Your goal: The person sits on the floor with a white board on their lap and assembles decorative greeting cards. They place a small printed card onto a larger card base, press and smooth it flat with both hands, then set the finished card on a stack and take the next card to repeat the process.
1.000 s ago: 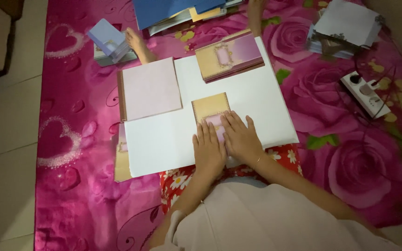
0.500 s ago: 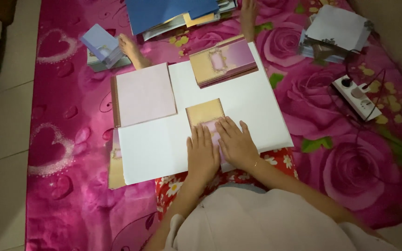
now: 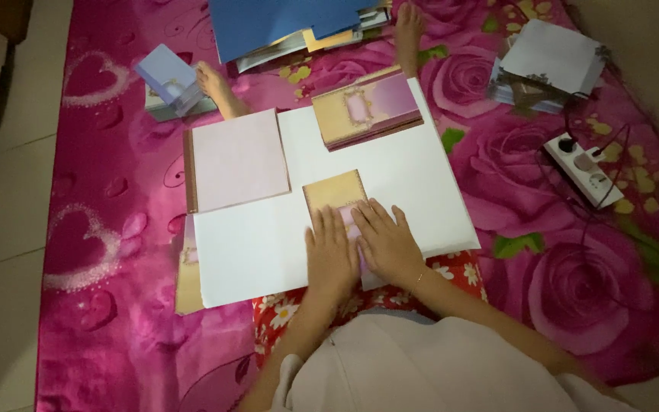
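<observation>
Gold card [image 3: 335, 189] half hidden under both flat hands.

Pink rose-print blanket [image 3: 116, 252] covers the floor [image 3: 1, 229]. On it: white board [image 3: 390, 168], blue folder pile [image 3: 291, 23], stack of lilac cards [image 3: 169, 80], white envelope stack [image 3: 551, 61], power strip [image 3: 585, 172], probably plugged in.
</observation>
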